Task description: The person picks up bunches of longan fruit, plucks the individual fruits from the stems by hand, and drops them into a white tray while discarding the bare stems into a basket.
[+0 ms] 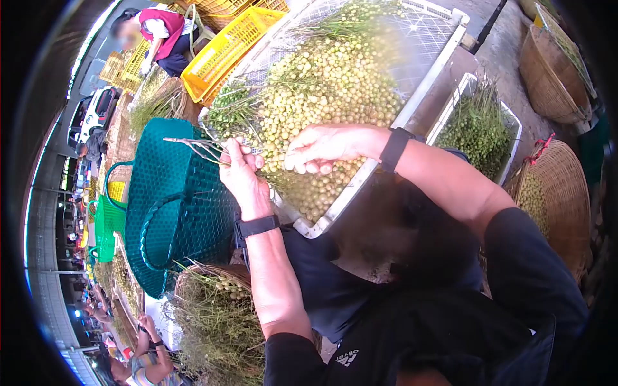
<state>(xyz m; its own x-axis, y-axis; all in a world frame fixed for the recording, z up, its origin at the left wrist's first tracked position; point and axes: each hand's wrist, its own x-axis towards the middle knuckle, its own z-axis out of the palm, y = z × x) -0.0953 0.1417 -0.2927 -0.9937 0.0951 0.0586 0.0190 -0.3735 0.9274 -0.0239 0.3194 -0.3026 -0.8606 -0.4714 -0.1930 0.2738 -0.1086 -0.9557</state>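
Observation:
A white-rimmed mesh tray [425, 83] in front of me holds a heap of small round yellow-green fruits [335, 83], with green stalks mixed in at its far end and left side. My left hand [241, 168] is closed around a bunch of thin bare twigs [196, 147], whose ends stick out to the left over the tray's edge. Close beside it, my right hand [325, 148] hovers just above the fruits with its fingers curled together. Whatever lies between those fingertips is hidden.
To the left stands a teal woven bag [174, 199]; below it is a basket of stripped stalks [219, 321]. A yellow crate [225, 51] touches the tray's far left. On the right are a white crate of fruiting stalks [479, 128] and wicker baskets [566, 199]. Other people work at left.

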